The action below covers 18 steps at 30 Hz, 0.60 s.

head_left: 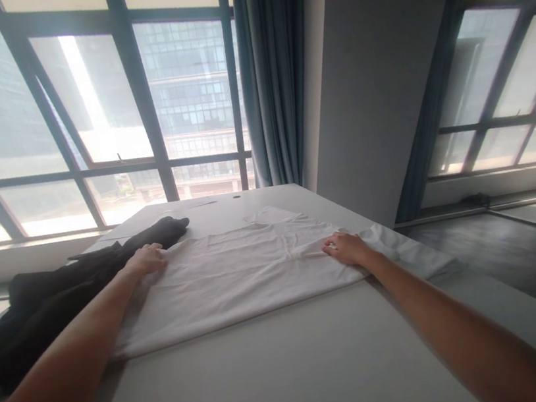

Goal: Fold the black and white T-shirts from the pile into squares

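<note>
A white T-shirt (237,268) lies spread sideways across the table, with soft wrinkles over it and one sleeve (274,215) pointing to the far side. At its left end, my left hand (147,260) has bent fingers closed on the cloth near the edge. My right hand (347,248) pinches the fabric toward the other end, thumb and fingers close together. Beyond that hand, more of the white cloth runs on to the table's right side. The undersides of both hands are hidden.
Dark clothing (56,291) is heaped along the left of the white table (271,367), beside my left forearm. A round cable hole (236,197) shows at the far end. Behind stand windows, a blue-grey curtain (275,73) and a grey pillar (370,73).
</note>
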Each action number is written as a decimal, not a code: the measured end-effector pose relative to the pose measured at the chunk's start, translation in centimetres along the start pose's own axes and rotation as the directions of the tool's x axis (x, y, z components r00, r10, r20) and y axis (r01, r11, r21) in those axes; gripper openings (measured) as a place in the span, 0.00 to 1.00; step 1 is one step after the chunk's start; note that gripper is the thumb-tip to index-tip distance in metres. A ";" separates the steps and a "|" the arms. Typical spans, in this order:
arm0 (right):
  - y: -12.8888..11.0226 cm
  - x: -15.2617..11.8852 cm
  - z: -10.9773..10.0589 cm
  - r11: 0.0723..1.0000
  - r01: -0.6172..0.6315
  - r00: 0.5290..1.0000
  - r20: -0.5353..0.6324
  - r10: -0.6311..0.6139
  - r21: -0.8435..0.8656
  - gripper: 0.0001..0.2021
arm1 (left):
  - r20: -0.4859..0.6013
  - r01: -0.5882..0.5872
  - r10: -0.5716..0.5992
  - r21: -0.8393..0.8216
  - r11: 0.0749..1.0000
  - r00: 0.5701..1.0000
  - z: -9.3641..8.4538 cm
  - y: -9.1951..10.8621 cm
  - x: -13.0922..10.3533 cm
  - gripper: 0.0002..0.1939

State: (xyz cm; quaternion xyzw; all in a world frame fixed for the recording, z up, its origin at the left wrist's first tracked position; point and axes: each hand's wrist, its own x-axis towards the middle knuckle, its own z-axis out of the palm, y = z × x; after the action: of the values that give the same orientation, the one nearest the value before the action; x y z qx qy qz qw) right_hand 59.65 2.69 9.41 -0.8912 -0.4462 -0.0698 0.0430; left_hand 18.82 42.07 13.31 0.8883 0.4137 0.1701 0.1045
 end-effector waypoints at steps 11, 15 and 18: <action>0.1 -0.2 0.0 1.000 -0.003 1.000 -0.014 0.003 0.023 0.19 | -0.159 0.004 0.034 0.232 0.973 0.987 0.6 2.1 2.2 0.13; 0.1 -0.1 -0.1 1.000 -0.003 1.000 0.003 0.002 0.027 0.19 | -0.290 -0.077 0.105 0.107 0.991 0.951 -2.3 0.6 1.4 0.12; 0.1 -0.2 -0.2 1.000 -0.022 0.999 0.032 0.021 0.022 0.20 | -0.363 -0.227 0.228 0.047 0.973 0.903 -4.0 -0.7 -0.7 0.14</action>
State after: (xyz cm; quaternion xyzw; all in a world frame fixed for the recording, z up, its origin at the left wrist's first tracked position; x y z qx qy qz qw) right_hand 59.59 2.44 9.58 -0.8964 -0.4380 -0.0501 0.0465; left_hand 16.37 42.09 16.58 0.8833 0.3197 0.3427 0.0033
